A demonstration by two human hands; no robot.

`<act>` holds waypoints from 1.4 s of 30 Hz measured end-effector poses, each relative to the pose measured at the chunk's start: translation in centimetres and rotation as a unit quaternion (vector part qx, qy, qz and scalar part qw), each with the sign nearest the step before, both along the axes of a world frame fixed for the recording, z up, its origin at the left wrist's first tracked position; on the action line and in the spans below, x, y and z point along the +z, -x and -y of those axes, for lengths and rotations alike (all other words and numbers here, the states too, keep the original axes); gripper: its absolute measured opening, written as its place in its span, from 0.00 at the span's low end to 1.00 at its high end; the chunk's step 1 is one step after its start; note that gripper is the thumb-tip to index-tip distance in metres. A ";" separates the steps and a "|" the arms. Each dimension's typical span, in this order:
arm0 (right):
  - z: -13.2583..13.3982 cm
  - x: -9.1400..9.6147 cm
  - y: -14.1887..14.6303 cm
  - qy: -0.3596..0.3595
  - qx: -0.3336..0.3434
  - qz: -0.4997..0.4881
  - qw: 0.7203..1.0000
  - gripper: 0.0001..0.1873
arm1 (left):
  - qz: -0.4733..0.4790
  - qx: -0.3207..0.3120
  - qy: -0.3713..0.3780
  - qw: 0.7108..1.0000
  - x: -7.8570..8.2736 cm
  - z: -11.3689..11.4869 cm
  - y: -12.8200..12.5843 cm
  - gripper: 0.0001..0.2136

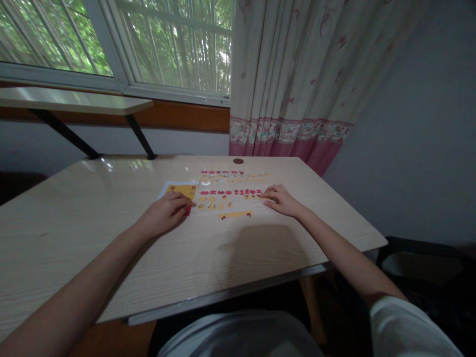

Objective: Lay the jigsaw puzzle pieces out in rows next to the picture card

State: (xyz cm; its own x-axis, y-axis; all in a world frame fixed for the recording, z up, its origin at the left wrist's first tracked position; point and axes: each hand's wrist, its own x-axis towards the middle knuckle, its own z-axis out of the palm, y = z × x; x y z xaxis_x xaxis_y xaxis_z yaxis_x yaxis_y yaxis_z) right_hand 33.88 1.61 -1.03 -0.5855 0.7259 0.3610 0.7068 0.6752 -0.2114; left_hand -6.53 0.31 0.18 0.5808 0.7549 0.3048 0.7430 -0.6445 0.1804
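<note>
My left hand rests over a yellow and red picture board with a pale border, covering much of it. Its fingers are loosely bent and apart, the tips near the board's right edge. Beside the board lie rows of small pieces that look like jigsaw pieces: red pieces, yellow pieces and mixed rows farther back. My right hand is at the right end of the nearer rows, thumb and forefinger apart, close to a yellow piece. A joined yellow strip with dark red ends lies nearest me.
The light wooden table ends in front of my body. A raised shelf on dark brackets stands at the back left. A round brown disc sits near the far edge. Beyond are a curtain and a window; a dark chair stands at right.
</note>
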 end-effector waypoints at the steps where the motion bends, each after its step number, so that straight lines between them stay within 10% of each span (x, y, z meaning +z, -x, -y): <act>1: 0.0 0.0 0.0 0.001 0.006 0.002 1.000 0.17 | -0.001 0.000 -0.003 1.000 0.0 0.0 0.0 0.14; 11: 0.2 0.9 1.4 -0.008 0.006 -0.002 1.000 0.14 | -0.005 0.002 0.001 1.000 -0.2 0.0 -0.1 0.14; 24: -4.4 3.3 11.6 -0.059 0.144 0.160 0.975 0.15 | 0.002 -0.005 0.001 1.000 0.0 0.3 -0.3 0.15; 42: -5.5 3.9 13.0 0.048 0.159 0.167 0.972 0.05 | 0.026 -0.013 0.008 1.000 0.5 0.9 -1.0 0.14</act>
State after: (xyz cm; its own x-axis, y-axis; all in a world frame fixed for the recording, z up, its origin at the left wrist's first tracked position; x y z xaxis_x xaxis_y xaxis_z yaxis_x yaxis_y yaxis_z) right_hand 20.89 7.13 2.86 -0.8583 0.5106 0.0513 0.5062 0.8588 -0.0781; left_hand -5.54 -0.55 0.71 0.5833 0.7450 0.3237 0.7157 -0.6598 0.2288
